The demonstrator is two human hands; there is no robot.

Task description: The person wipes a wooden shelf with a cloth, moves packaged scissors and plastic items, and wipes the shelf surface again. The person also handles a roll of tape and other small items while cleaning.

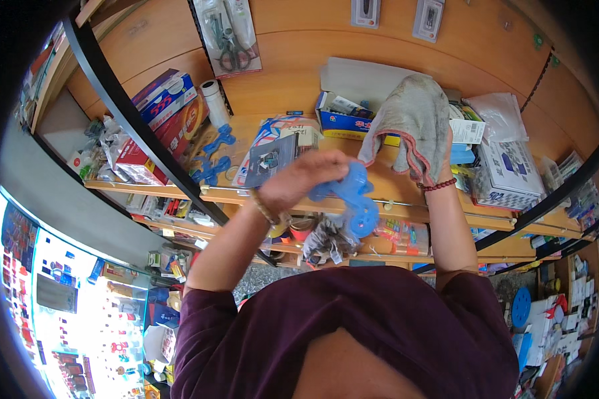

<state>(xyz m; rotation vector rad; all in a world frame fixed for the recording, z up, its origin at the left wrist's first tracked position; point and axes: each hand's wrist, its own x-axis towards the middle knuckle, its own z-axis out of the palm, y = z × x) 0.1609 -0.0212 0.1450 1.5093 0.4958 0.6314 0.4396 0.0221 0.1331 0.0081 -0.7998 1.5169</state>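
My left hand (309,174) grips a translucent blue plastic piece (357,197) with rounded lobes, held out over the shelf's front edge. The hand and the piece are slightly blurred. My right hand (448,157) is raised over the shelf and holds a grey cloth (412,122) with red stitched edging. The cloth drapes down and hides most of that hand's fingers. Similar blue plastic pieces (212,167) lie on the wooden shelf (274,104) to the left. Between them and my left hand sit a dark flat package (269,162) and some printed packets (299,127).
An open blue-and-yellow box (344,122) stands behind the cloth. Battery boxes (164,104) and a white cylinder (214,102) are at left; a white carton (506,172) is at right. Black uprights (125,114) cross the shelf's sides. A crumpled grey cloth (329,242) lies on the shelf below.
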